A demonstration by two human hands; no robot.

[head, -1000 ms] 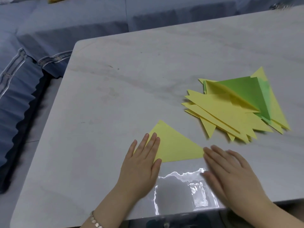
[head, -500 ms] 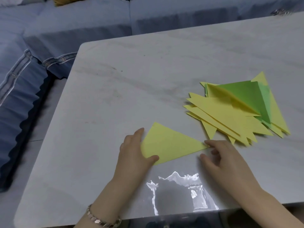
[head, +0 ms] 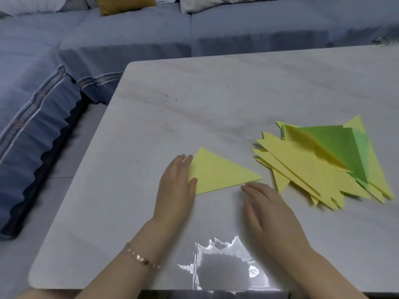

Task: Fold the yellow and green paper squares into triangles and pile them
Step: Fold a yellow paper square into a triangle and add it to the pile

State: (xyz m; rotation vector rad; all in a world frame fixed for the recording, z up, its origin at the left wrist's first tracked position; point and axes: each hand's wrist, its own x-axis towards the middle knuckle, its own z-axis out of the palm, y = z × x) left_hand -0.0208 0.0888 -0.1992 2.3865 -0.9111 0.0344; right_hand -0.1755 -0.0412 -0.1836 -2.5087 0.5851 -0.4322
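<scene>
1. Bracelet [head: 142,257] circles the left wrist.
2. Right hand [head: 272,212] lies flat on the table [head: 216,100], fingers straight, holding nothing; the yellow triangle [head: 220,171] points its tip just beyond the fingertips.
3. Left hand [head: 174,186], fingers straight, flanks the triangle's left edge, thumb on the paper.
4. The pile [head: 323,162] of yellow and green triangles lies beyond and right of the right hand.

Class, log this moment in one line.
stage: folded, unpiled | left hand: thumb on yellow paper triangle | right hand: open beside its tip | pile of yellow and green paper triangles: apart
</scene>
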